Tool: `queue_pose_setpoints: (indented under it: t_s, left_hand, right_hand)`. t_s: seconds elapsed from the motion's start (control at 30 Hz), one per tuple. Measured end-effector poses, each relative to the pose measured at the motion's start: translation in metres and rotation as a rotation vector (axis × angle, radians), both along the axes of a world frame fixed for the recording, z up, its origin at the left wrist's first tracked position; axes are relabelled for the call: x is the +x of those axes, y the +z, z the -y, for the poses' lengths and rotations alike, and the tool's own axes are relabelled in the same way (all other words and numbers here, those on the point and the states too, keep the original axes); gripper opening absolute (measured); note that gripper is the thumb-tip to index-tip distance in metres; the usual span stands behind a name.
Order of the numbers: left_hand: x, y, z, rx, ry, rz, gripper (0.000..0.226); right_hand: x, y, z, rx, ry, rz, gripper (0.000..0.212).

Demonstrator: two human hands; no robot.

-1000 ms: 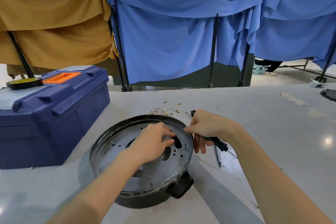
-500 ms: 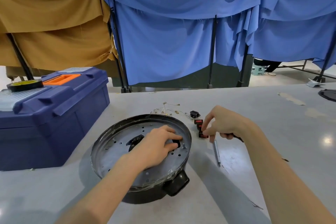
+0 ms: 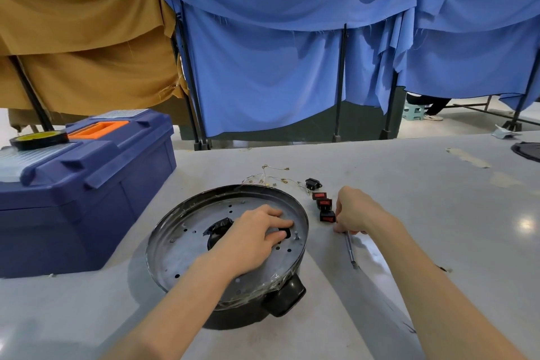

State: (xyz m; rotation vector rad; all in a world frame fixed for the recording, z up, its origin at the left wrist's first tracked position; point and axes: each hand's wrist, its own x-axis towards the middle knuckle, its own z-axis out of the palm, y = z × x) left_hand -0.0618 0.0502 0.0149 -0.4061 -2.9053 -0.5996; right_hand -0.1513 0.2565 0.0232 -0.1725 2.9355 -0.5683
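A black electric pot lies upside down on the table, its perforated metal base plate facing up. My left hand rests flat on the plate, fingertips at a dark hole near the right rim. Just right of the pot, my right hand sits low on the table. Its curled fingers cover the handle of a screwdriver, whose steel shaft sticks out toward me along the table. The thumb and forefinger reach to the nearest of three red rocker switches lined up beside the pot.
A small black socket part and thin wires with gold terminals lie behind the pot. A blue toolbox with a tape roll on its lid stands at the left. Blue and tan cloth screens hang behind the table.
My right hand has left the pot's rim and moved right and down, laying the screwdriver on the table beside the red switches. My left hand has stayed on the plate.
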Motion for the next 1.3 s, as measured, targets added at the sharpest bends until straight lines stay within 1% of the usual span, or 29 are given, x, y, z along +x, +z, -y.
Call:
queue_pose_setpoints:
  t_s: [0.1, 0.2, 0.27, 0.33, 0.43, 0.5, 0.63, 0.73, 0.8, 0.9, 0.97, 1.03, 1.17, 1.23, 1.3]
  left_hand:
    - [0.0, 0.0, 0.0, 0.007, -0.006, -0.018, 0.034]
    - [0.002, -0.001, -0.001, 0.002, -0.011, -0.027, 0.035]
    - [0.003, 0.0, -0.002, 0.022, -0.015, -0.049, 0.035]
    - [0.005, 0.005, -0.002, 0.093, -0.02, -0.073, 0.033]
    - [0.009, 0.013, -0.003, 0.179, -0.056, -0.039, 0.028]
    - [0.013, 0.017, -0.005, 0.177, -0.093, 0.031, 0.03]
    - [0.022, 0.022, -0.009, 0.043, -0.144, 0.175, 0.045]
    - [0.031, 0.024, -0.014, -0.012, -0.157, 0.246, 0.075]
    - [0.037, 0.026, -0.015, 0.015, -0.157, 0.245, 0.086]
    - [0.044, 0.029, -0.015, 0.016, -0.148, 0.242, 0.092]
    - [0.047, 0.028, -0.015, -0.024, -0.157, 0.25, 0.096]
    - [0.052, 0.025, -0.015, -0.017, -0.17, 0.263, 0.103]
    - [0.057, 0.017, -0.016, -0.024, -0.162, 0.237, 0.117]
    - [0.059, 0.015, -0.016, -0.032, -0.161, 0.219, 0.118]
    - [0.06, 0.014, -0.017, -0.035, -0.151, 0.228, 0.12]
  right_hand:
    - [0.002, 0.0, 0.002, 0.021, -0.006, -0.004, 0.027]
    - [0.004, 0.003, 0.003, -0.003, 0.014, 0.031, 0.026]
    - [0.005, 0.007, 0.004, -0.035, 0.036, 0.037, 0.015]
    - [0.006, 0.013, 0.006, -0.085, 0.059, 0.028, 0.004]
    - [0.008, 0.02, 0.008, -0.123, 0.1, 0.004, 0.01]
    - [0.009, 0.025, 0.01, -0.127, 0.12, -0.041, 0.011]
    - [0.013, 0.034, 0.012, -0.144, 0.163, -0.092, 0.017]
    - [0.019, 0.036, 0.014, -0.159, 0.177, -0.111, 0.019]
    - [0.024, 0.035, 0.015, -0.181, 0.181, -0.124, 0.017]
    - [0.031, 0.028, 0.017, -0.191, 0.189, -0.123, 0.009]
    - [0.035, 0.022, 0.015, -0.184, 0.194, -0.103, 0.008]
    - [0.039, 0.016, 0.014, -0.17, 0.205, -0.086, 0.007]
    - [0.045, 0.004, 0.014, -0.135, 0.218, -0.078, 0.009]
    - [0.047, 0.0, 0.016, -0.108, 0.223, -0.09, 0.01]
    - [0.049, -0.002, 0.017, -0.085, 0.23, -0.103, 0.017]
